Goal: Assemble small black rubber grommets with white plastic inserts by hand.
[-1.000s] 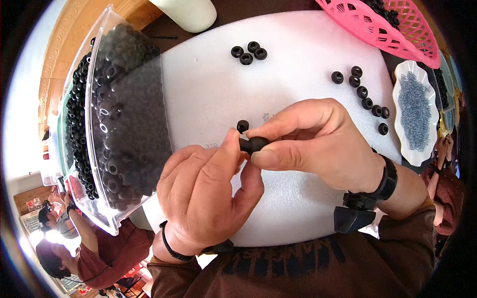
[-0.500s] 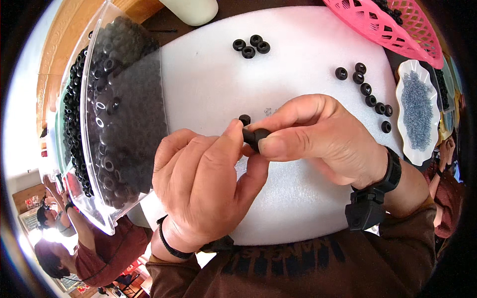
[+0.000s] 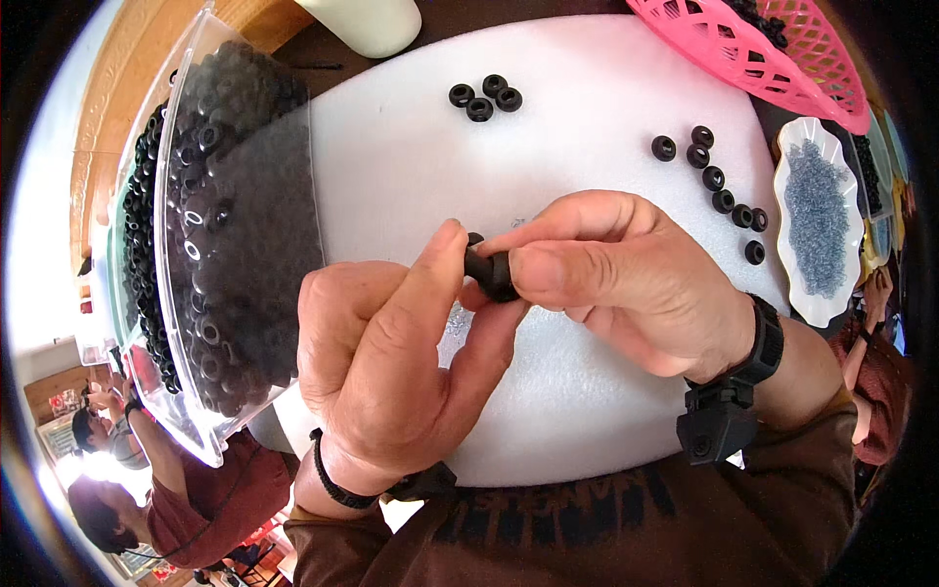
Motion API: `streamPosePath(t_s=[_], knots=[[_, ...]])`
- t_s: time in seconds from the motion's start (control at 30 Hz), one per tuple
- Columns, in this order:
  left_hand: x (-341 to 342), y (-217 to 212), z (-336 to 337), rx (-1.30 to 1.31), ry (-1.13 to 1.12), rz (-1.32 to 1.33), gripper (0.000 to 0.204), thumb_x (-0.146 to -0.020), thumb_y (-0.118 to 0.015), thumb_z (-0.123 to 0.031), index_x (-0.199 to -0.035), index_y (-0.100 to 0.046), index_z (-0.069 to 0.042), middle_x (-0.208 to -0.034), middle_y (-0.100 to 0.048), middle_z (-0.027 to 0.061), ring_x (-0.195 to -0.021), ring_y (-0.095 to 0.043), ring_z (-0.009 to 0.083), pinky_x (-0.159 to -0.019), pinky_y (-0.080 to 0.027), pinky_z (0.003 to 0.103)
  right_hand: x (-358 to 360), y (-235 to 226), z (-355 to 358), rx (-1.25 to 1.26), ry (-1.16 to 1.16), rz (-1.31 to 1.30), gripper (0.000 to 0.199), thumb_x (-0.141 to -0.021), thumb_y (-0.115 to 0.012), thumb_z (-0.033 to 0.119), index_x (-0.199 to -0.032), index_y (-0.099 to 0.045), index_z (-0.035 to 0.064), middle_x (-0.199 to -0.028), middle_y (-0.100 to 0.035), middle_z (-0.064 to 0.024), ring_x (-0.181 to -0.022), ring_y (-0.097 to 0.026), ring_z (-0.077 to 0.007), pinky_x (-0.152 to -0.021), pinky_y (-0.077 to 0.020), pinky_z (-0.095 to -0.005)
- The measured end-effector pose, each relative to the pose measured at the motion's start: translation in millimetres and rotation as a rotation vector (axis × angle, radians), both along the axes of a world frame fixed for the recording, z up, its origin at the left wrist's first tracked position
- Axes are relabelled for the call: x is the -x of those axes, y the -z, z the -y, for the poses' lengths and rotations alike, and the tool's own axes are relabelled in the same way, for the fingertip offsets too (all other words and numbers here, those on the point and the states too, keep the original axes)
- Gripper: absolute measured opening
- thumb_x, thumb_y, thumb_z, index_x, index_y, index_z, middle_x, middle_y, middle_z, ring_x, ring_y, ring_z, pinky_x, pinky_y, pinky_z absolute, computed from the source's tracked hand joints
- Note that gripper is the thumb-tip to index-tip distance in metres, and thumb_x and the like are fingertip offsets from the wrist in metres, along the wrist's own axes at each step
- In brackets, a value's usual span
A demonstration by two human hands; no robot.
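Over the middle of the white foam sheet [image 3: 577, 421], both my hands meet at a small black rubber piece [image 3: 499, 276] with a rounded body and a narrower part toward the left. My right hand [image 3: 636, 279] pinches its rounded side between thumb and fingers. The fingers of my left hand [image 3: 401, 342] are closed around the narrower part and partly hide it. Just beyond the fingertips a black rubber ring [image 3: 475, 238] peeks out, mostly hidden. Farther away a cluster of black rubber rings [image 3: 479, 109] lies on the sheet, and several more rings [image 3: 723, 201] form a loose line at the right.
A clear plastic bin [image 3: 217, 430] full of black rings stands at the left. On the right sits a scalloped white dish [image 3: 853, 235] of tiny bluish clear pieces, with a pink basket [image 3: 831, 98] beyond it. Other people [image 3: 210, 499] are at the lower left.
My left fingers have opened out slightly, with the index finger straighter. The black piece stays between both hands and has tilted a little. The whole view has shifted slightly.
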State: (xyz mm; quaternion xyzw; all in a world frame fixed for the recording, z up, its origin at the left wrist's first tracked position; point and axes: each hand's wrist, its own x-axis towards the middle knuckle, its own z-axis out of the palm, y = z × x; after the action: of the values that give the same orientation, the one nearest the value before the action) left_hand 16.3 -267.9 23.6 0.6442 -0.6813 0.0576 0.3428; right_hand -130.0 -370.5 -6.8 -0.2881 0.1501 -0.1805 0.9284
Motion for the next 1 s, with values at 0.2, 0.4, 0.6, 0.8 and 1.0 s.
streamPosePath(t_s=[0.2, 0.4, 0.6, 0.8, 1.0], knots=[[2.2, 1.2, -1.3, 0.016, -0.017, 0.022, 0.047, -0.06, -0.075, 0.001, -0.105, -0.062, -0.001, -0.074, -0.05, 0.0034, -0.056, -0.042, 0.0081, -0.045, -0.033, 0.02, -1.0, 2.3, -0.3, 0.005, 0.014, 0.046, 0.021, -0.086, -0.06, 0.009, -0.103, -0.062, -0.0031, -0.099, -0.065, -0.0188, -0.095, -0.063, -0.0264, -0.086, -0.0507, -0.0337], [-1.9, -2.8, -1.7, -0.027, 0.008, -0.09, 0.036, -0.067, -0.069, 0.003, -0.102, -0.063, 0.001, -0.074, -0.053, 0.0049, -0.056, -0.044, 0.0096, -0.048, -0.035, 0.021, -1.6, -0.4, -0.2, 0.046, 0.015, 0.017, 0.02, -0.085, -0.061, 0.007, -0.103, -0.063, -0.002, -0.099, -0.065, -0.0163, -0.092, -0.064, -0.024, -0.083, -0.0522, -0.0314], [-7.2, -11.6, 2.2, -0.06, 0.029, -0.12, 0.021, -0.072, -0.061, 0.007, -0.092, -0.066, 0.003, -0.068, -0.055, 0.0059, -0.058, -0.049, 0.0132, -0.052, -0.036, 0.023, 0.0, -5.9, 1.3, 0.128, 0.032, -0.012, 0.018, -0.081, -0.066, 0.004, -0.098, -0.065, 0.0001, -0.095, -0.067, -0.0126, -0.085, -0.064, -0.0137, -0.077, -0.0526, -0.0235], [-15.3, -15.8, 3.7, -0.113, 0.114, -0.101, 0.026, -0.067, -0.07, 0.005, -0.093, -0.065, 0.004, -0.064, -0.056, 0.0082, -0.053, -0.053, 0.0168, -0.045, -0.041, 0.026, -0.8, -5.0, -0.6, 0.384, 0.075, -0.1, 0.017, -0.079, -0.067, 0.002, -0.096, -0.066, 0.0006, -0.091, -0.067, -0.0099, -0.082, -0.063, -0.0113, -0.074, -0.0522, -0.0211], [-12.3, -3.8, 4.1, -0.085, 0.113, -0.095, 0.024, -0.068, -0.07, 0.005, -0.091, -0.064, 0.004, -0.065, -0.055, 0.0101, -0.052, -0.053, 0.0179, -0.044, -0.041, 0.027, -1.4, -9.9, -4.2, 0.417, 0.112, -0.152, 0.017, -0.08, -0.067, 0.002, -0.096, -0.066, -0.0004, -0.09, -0.067, -0.0091, -0.079, -0.063, -0.0103, -0.068, -0.0515, -0.0187]])
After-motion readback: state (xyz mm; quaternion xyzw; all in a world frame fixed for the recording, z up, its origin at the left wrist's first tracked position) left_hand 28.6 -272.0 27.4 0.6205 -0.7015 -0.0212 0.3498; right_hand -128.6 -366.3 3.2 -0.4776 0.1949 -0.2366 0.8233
